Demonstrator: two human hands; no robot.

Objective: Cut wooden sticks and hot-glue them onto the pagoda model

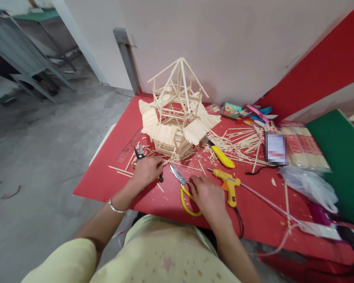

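Observation:
My left hand (148, 169) is closed, its fingertips pinched at a thin wooden stick (166, 162). Under and beside that hand lie hand pruners (139, 153), mostly covered by it. The fingers of my right hand (209, 194) curl at the scissors (179, 175), with one yellow handle loop showing and the other side hidden by the hand. Behind both hands stands a model house of wooden sticks (165, 133), with an open-framed pointed roof above slatted lower eaves. A yellow glue gun (230, 184) lies just right of my right hand.
Loose sticks (242, 143) litter the red tabletop (106, 184). A yellow-handled knife (222, 156) lies by the model. To the right are packed sticks (303, 147), a plastic bag (309, 186), a power strip (321, 230) and a green board (342, 157). A wall (238, 47) rises behind.

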